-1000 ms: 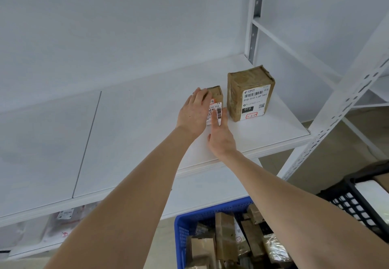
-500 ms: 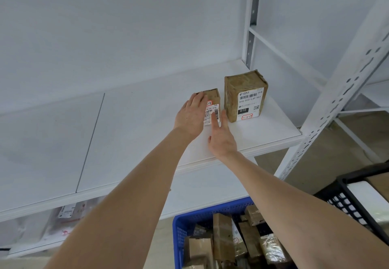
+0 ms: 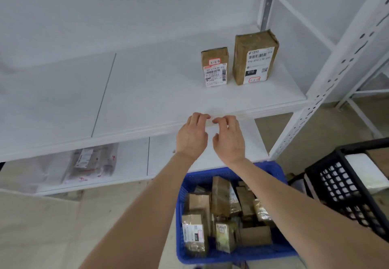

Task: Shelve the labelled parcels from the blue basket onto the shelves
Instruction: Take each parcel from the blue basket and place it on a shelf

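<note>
Here, small parcel: upright on the upper shelf, white label facing front, a red-bordered tag above it; well behind both hands and touched by neither.
Large parcel: upright just beside the small one on its right, taller, with a narrow gap between them; also clear of the fingers.
Left hand: back facing the camera, at the front edge of the upper shelf; fingers loosely curled and holding nothing.
Right hand: close beside the left at the same height, thumb hanging toward the left hand; fingers bent, slightly spread, and holding nothing.
Contact with shelf: the fingertips of both hands overlap the shelf's front lip, but I cannot tell whether they touch it.
Arms: both forearms bare, reaching up and forward and converging toward the shelf edge.
Blue basket: on the floor below the arms, packed with brown taped parcels, several with labels.
Lower shelf: holds clear plastic bags toward its left.
Black crate: to the right of the basket, near the white slotted shelf upright.
</note>
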`<state>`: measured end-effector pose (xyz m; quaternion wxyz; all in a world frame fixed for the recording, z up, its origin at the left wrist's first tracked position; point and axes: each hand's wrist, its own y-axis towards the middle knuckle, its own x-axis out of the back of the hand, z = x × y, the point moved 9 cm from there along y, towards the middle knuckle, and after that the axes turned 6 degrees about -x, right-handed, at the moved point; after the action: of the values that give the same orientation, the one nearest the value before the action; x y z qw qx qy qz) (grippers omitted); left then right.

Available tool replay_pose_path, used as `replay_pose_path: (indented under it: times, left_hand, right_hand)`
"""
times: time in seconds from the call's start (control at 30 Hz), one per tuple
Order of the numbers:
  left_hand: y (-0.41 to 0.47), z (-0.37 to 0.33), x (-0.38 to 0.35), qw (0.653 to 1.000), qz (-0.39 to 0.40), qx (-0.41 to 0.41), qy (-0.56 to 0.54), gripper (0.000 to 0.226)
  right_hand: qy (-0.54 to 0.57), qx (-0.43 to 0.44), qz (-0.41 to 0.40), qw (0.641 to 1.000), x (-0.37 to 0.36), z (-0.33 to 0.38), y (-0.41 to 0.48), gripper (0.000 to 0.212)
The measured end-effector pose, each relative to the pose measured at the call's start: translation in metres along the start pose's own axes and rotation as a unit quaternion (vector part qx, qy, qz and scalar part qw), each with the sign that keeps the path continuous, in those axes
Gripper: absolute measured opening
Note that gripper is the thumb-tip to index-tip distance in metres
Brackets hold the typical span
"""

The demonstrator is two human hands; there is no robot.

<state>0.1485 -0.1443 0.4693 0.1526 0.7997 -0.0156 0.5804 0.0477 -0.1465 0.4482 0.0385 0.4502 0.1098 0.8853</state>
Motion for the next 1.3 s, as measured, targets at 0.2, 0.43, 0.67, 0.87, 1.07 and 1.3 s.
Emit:
replay_pose_path:
  times: [0.2,0.43,0.67,0.87,1.07,1.3]
  left_hand:
    - [-0.086,0.038,-0.109,0.990,0.129,0.058,-0.015,0.048]
    - [-0.169,0.098,-0.271,0.921,0.266,0.251,-0.132,0.047]
    - [-0.203,0.113,-0.416,0.887,0.302,0.294,-0.188,0.042]
    - [-0.196,0.137,-0.492,0.913,0.295,0.263,-0.100,0.047]
    - [-0.169,0.149,-0.563,0.918,0.350,0.188,-0.007,0.044]
    - [-0.157,0.117,-0.591,0.904,0.322,0.238,-0.147,0.044]
  right_hand:
    - [-0.046,-0.086,0.111,0.989,-0.086,-0.069,-0.086,0.044]
    - [-0.029,-0.346,0.256,0.902,-0.214,-0.208,-0.181,0.064]
    - [0.022,-0.410,0.328,0.851,-0.341,-0.308,-0.234,0.075]
    - [0.010,-0.379,0.372,0.847,-0.425,-0.346,-0.248,0.081]
    - [0.008,-0.346,0.400,0.849,-0.488,-0.363,-0.250,0.097]
    - [0.110,-0.358,0.240,0.896,-0.450,-0.387,-0.241,0.061]
